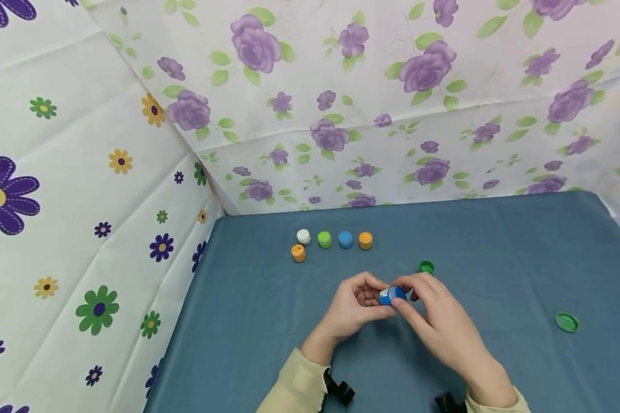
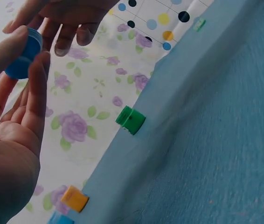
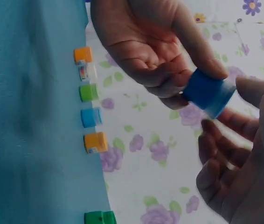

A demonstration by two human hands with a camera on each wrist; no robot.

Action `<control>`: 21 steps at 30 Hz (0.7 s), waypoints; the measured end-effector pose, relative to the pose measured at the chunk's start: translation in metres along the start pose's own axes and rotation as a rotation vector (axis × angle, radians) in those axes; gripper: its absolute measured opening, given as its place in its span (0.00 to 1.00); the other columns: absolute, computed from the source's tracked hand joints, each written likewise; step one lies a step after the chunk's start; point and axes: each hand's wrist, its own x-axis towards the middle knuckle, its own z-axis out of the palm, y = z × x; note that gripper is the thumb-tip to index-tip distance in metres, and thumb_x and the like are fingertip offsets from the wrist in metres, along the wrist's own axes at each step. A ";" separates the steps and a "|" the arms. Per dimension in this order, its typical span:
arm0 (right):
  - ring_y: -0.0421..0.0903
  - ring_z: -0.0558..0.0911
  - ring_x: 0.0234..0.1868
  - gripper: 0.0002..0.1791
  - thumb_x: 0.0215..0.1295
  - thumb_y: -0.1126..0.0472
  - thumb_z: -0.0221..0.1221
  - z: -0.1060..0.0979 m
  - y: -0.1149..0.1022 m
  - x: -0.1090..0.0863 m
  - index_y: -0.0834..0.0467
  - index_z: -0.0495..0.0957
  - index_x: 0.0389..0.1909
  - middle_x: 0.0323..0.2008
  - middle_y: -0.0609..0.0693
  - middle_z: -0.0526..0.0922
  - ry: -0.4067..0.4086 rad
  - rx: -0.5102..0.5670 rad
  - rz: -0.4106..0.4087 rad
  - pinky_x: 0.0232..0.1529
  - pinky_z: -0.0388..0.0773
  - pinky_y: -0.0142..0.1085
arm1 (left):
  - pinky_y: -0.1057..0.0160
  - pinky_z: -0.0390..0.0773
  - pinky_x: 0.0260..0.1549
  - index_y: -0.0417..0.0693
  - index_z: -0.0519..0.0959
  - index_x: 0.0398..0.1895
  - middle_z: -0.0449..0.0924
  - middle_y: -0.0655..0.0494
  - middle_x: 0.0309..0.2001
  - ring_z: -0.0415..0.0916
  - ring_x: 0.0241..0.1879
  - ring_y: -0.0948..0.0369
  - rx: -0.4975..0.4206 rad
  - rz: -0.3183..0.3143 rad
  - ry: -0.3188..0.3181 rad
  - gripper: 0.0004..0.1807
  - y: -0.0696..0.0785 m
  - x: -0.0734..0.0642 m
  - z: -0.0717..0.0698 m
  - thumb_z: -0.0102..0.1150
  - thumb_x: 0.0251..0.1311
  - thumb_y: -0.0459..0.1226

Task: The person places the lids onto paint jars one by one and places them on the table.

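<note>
A small blue paint jar (image 1: 392,296) with a white label is held above the table, tilted on its side. My left hand (image 1: 348,307) grips its body between thumb and fingers. The thumb and fingertips of my right hand (image 1: 439,321) pinch the other end. In the right wrist view, a paler band rings the jar (image 3: 209,93) at that end. Just beyond my right hand stands a green jar (image 1: 426,267), partly hidden by the fingers in the head view. A green lid (image 1: 567,322) lies farther right.
Toward the back of the blue-covered table (image 1: 248,321) is a row of small jars: white (image 1: 303,237), light green (image 1: 324,240), blue (image 1: 345,240) and orange (image 1: 365,241). Another orange jar (image 1: 298,253) sits in front of the white one. Flowered cloth (image 1: 330,135) hangs behind.
</note>
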 end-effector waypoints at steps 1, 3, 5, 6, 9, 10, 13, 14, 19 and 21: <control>0.39 0.75 0.46 0.12 0.80 0.54 0.63 0.001 0.000 -0.001 0.45 0.79 0.60 0.51 0.38 0.78 -0.004 0.004 -0.018 0.41 0.78 0.40 | 0.67 0.86 0.44 0.19 0.72 0.51 0.86 0.58 0.49 0.85 0.43 0.67 -0.022 -0.001 -0.001 0.20 0.000 0.000 -0.001 0.71 0.65 0.24; 0.38 0.73 0.46 0.13 0.79 0.55 0.65 0.003 0.001 -0.001 0.45 0.79 0.59 0.49 0.37 0.77 0.000 0.000 -0.045 0.42 0.77 0.39 | 0.67 0.86 0.45 0.17 0.71 0.51 0.86 0.60 0.51 0.86 0.44 0.67 -0.049 -0.002 -0.001 0.21 0.001 -0.001 -0.001 0.72 0.66 0.25; 0.38 0.73 0.45 0.12 0.78 0.56 0.65 0.005 0.000 -0.001 0.47 0.78 0.58 0.47 0.37 0.77 0.016 -0.018 -0.055 0.41 0.76 0.40 | 0.67 0.86 0.46 0.18 0.71 0.51 0.86 0.57 0.52 0.86 0.45 0.67 -0.038 0.013 0.002 0.21 0.001 -0.001 -0.001 0.72 0.66 0.25; 0.39 0.72 0.45 0.12 0.78 0.56 0.65 0.006 0.000 -0.001 0.47 0.79 0.57 0.46 0.38 0.77 0.026 -0.032 -0.053 0.41 0.76 0.40 | 0.66 0.86 0.46 0.19 0.72 0.51 0.86 0.54 0.52 0.86 0.45 0.67 -0.021 0.022 0.005 0.21 0.001 -0.001 0.000 0.72 0.66 0.26; 0.40 0.72 0.44 0.10 0.78 0.55 0.65 0.008 -0.002 0.000 0.50 0.79 0.54 0.44 0.39 0.77 0.047 -0.074 -0.038 0.40 0.75 0.41 | 0.65 0.86 0.44 0.25 0.75 0.50 0.86 0.39 0.50 0.86 0.43 0.67 0.069 0.058 0.022 0.17 0.000 -0.001 0.002 0.72 0.68 0.28; 0.41 0.72 0.44 0.10 0.78 0.54 0.65 0.008 -0.003 0.001 0.51 0.80 0.54 0.44 0.40 0.77 0.049 -0.084 -0.033 0.40 0.75 0.41 | 0.64 0.87 0.43 0.27 0.76 0.49 0.85 0.34 0.50 0.85 0.42 0.68 0.102 0.068 0.031 0.16 0.000 -0.001 0.003 0.71 0.68 0.28; 0.42 0.73 0.45 0.12 0.77 0.54 0.65 0.008 -0.004 0.001 0.52 0.80 0.55 0.45 0.42 0.79 0.051 -0.101 -0.019 0.41 0.76 0.42 | 0.61 0.88 0.40 0.32 0.77 0.48 0.83 0.28 0.47 0.85 0.39 0.69 0.204 0.071 0.055 0.12 0.000 -0.001 0.006 0.70 0.67 0.25; 0.43 0.74 0.45 0.13 0.76 0.54 0.66 0.007 -0.004 0.001 0.53 0.81 0.56 0.46 0.43 0.79 0.049 -0.104 -0.016 0.41 0.77 0.43 | 0.60 0.88 0.41 0.33 0.77 0.48 0.84 0.29 0.47 0.85 0.39 0.69 0.234 0.059 0.061 0.13 0.000 0.000 0.006 0.70 0.66 0.24; 0.46 0.79 0.50 0.17 0.74 0.54 0.68 0.007 -0.003 -0.001 0.52 0.82 0.60 0.51 0.47 0.81 0.018 -0.103 0.009 0.44 0.80 0.47 | 0.60 0.87 0.45 0.41 0.79 0.57 0.88 0.42 0.51 0.85 0.42 0.66 0.391 -0.057 0.061 0.19 0.005 0.001 0.005 0.72 0.66 0.26; 0.47 0.80 0.52 0.17 0.77 0.52 0.66 0.007 -0.003 -0.003 0.51 0.82 0.62 0.54 0.47 0.81 0.000 -0.081 0.040 0.45 0.81 0.48 | 0.61 0.86 0.46 0.45 0.79 0.61 0.88 0.47 0.52 0.85 0.44 0.66 0.446 -0.112 0.050 0.20 0.008 0.000 0.003 0.72 0.68 0.29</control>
